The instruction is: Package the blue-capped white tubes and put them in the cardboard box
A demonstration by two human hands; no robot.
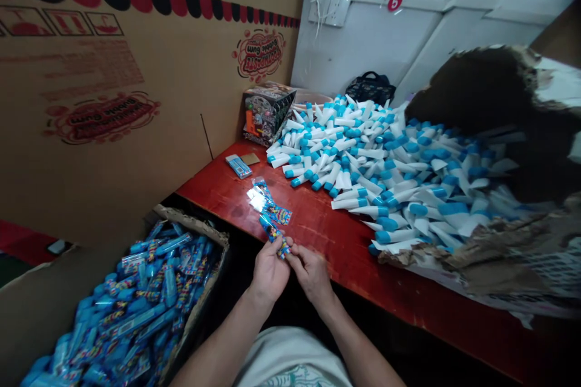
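We're holding our L hand (271, 271) and R hand (311, 272) together, pinching a printed packet (271, 230) by the table (315, 227) edge, prob. for steadiness, w/ loose packets (279, 214) lying at 12 o'clock, prob. for reach.

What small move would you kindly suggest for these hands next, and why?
Perhaps ease open the near end of the printed wrapper with the right hand while the left hand steadies it: both hands meet at that end, and blue-capped white tubes lie loose on the red table.
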